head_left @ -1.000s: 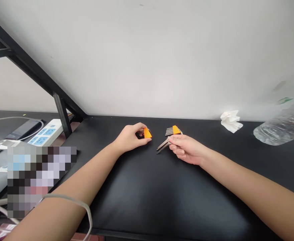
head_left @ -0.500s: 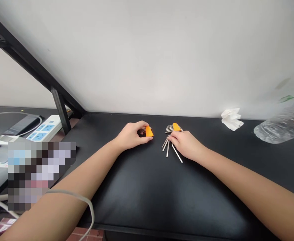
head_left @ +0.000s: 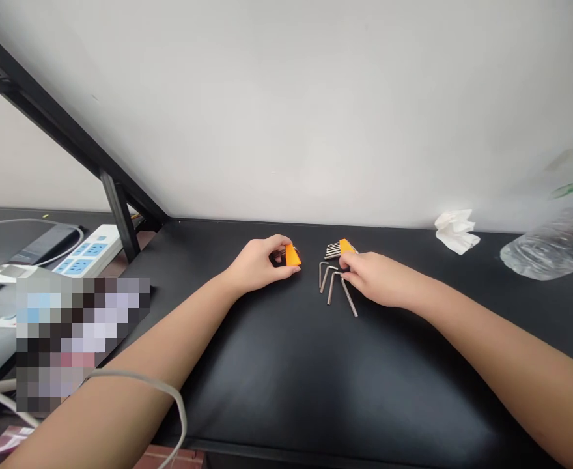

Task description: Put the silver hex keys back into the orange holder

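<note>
My left hand (head_left: 261, 262) grips an orange hex key holder (head_left: 293, 255) between thumb and fingers, with metal keys partly hidden behind them. On the black tabletop, my right hand (head_left: 372, 277) has its thumb and fingers closed at the upper end of a hex key (head_left: 349, 298), the rightmost of several loose ones. The other loose L-shaped hex keys (head_left: 332, 288) lie side by side just left of these fingertips. Beyond my right hand rests a second orange holder (head_left: 347, 247) with several metal keys (head_left: 333, 250) pointing left.
A crumpled tissue (head_left: 457, 231) and a clear plastic bottle (head_left: 550, 247) lie at the right near the wall. A white power strip (head_left: 91, 247), a phone (head_left: 47, 244) and a black metal frame (head_left: 120, 215) are at the left. A pale cable (head_left: 164, 387) loops over my left forearm.
My right hand has shifted a little right, uncovering the bent ends of the loose hex keys. My left hand stays in place with the orange holder.
</note>
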Motion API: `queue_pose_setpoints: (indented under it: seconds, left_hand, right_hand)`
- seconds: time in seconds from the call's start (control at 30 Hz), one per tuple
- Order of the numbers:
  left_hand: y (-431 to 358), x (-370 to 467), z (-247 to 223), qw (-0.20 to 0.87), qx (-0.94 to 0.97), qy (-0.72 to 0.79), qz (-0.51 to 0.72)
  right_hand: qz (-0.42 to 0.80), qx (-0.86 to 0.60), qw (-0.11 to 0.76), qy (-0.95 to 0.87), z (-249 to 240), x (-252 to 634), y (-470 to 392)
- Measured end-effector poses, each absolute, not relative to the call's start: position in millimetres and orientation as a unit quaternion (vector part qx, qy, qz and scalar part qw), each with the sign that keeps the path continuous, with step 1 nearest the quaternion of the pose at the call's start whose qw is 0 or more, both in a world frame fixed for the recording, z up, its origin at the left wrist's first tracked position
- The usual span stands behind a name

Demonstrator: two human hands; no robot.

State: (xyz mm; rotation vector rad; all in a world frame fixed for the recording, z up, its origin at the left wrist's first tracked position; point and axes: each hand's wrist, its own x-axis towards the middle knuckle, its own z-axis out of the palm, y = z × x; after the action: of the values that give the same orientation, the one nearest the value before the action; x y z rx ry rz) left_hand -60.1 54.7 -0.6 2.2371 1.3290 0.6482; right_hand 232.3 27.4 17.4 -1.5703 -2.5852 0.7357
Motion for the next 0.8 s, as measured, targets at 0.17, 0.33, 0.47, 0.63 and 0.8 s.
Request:
queue_pose_setpoints:
  seconds: [0.17,0.33,0.47,0.63,0.8]
  left_hand:
    - [55.4,-60.3,-1.7,0.233,0.812,0.481,0.236]
    - [55.6,-60.8,-2.5,0.231,0.812,0.481,0.238]
    - [55.3,-59.9,-2.5,0.231,0.813,0.479,0.236]
    - [55.3,-59.2,-3.4,0.238,0.813,0.476,0.234]
    - [55.1,-59.2,-2.6,0.245,0.814,0.474,0.229]
  right_hand:
    - [0.195,-0.448,-0.019,-0.873,20.8,236.8,28.2]
    - [0.077,-0.463,-0.002,-0.883,11.2,223.6,21.0]
    - [0.044,-0.429,0.038,-0.902,4.4,218.1,18.6]
    - [0.058,-0.379,0.051,-0.922,-0.4,218.8,23.8]
    - [0.102,-0.389,0.047,-0.914,4.1,216.2,20.9]
